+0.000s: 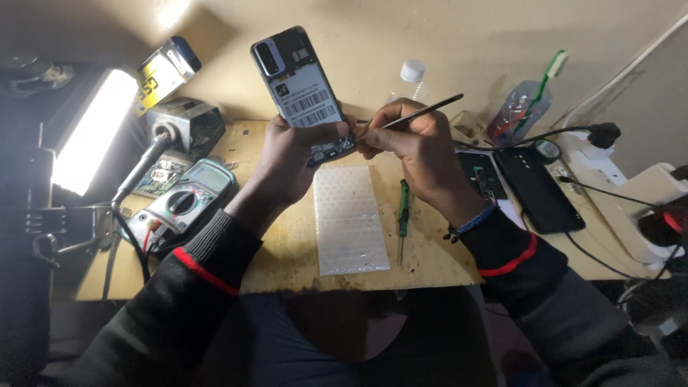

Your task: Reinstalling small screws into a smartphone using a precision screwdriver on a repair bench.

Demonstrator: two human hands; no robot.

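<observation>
I see a multimeter (188, 201) at left on the desk (279, 251). My left hand (290, 161) grips the opened phone (301, 86) upright by its lower end. A bubble-wrap sheet (350, 218) and screwdriver (403, 215) lie below. My right hand (416, 143) pinches a thin tool (423, 112), tip at the phone's bottom edge. Behind stands a bottle (410, 80), contents unclear.

small phone repair bench, home-workshop feel. worn wooden desk (287, 265) against a plain wall. multimeter (188, 202) and circuit board (159, 177) on the left, bright work lamp (89, 132) at far left. green screwdriver (403, 215) and bubble-wrap sheet (350, 218) near centre, opened phone (301, 86) with back cover off, another dark phone (539, 188) on the right, power strip (609, 168) with cables at far right
</observation>
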